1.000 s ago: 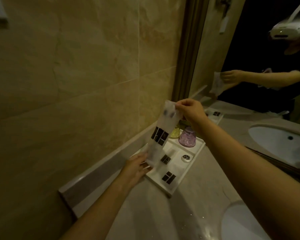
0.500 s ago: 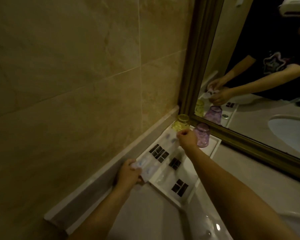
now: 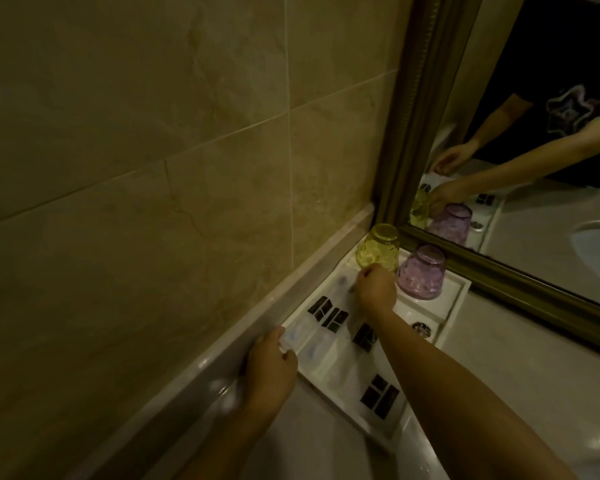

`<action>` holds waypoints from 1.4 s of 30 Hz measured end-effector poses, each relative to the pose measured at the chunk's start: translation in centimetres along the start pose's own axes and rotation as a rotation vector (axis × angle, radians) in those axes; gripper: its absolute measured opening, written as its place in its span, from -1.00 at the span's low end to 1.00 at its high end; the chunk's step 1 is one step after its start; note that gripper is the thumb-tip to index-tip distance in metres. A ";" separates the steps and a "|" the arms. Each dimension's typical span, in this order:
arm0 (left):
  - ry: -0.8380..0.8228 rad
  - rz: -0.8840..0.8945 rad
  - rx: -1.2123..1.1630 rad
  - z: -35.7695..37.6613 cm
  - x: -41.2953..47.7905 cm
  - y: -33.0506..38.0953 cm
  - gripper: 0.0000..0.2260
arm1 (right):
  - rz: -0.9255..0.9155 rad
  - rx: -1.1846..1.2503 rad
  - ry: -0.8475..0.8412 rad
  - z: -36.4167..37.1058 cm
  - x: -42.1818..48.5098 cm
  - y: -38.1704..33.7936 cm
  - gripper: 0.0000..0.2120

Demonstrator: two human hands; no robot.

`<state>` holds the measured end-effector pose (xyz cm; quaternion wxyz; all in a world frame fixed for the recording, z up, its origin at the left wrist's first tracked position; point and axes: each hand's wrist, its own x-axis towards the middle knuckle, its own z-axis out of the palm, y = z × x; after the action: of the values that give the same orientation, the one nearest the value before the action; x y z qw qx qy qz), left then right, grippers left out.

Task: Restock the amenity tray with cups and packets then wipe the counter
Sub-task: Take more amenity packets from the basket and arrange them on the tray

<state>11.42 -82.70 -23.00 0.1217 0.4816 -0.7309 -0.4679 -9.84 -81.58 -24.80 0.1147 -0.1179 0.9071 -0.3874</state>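
You have the long packet (image 3: 327,315) low over the amenity tray (image 3: 459,289), in the strip of the tray which is next to the wall. Its long axis runs along that wall-side edge, from the tray's near corner toward the far corner, where the yellow cup (image 3: 378,249) stands upside down.

Your left hand (image 3: 271,365) is at the tray's near wall-side corner. There the thumb and the curled fingers seem to pinch the near end of the packet, though the picture is blurred at this place. Your right hand (image 3: 376,289) is at the far end, just in front of the yellow cup and beside the purple cup (image 3: 421,271). Its fingers are bent down on the packet, but the back of the hand hides the tips, so I cannot tell if they pinch or only press.

So the packet lies between your hands, not to one side of them. I judge that the coming move is only to lower it and let go. Hold the axis parallel with the tray's wall-side rim, because a turn would put it across the other packets (image 3: 364,336) in the middle of the tray. The right hand is the one nearer to the cups, so draw it toward the tray's near side, not forward.
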 end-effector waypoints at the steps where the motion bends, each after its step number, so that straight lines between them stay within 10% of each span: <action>1: -0.014 -0.017 0.010 0.0 -0.3 0.1 -0.65 | -0.005 -0.019 -0.006 0.2 0.1 -0.1 -0.80; 18: 0.038 0.364 0.730 3.0 0.4 -0.9 -0.64 | -0.415 -0.409 0.034 -0.3 0.1 2.4 -0.74; 42: 0.121 0.456 0.829 2.6 2.1 -0.9 -0.66 | -0.556 -0.431 0.028 -3.2 -2.4 3.9 -0.65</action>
<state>9.20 -83.04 -25.67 0.0612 0.3436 -0.9346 -0.0691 -8.97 -76.09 -25.22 -0.0351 -0.3765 0.9028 -0.2050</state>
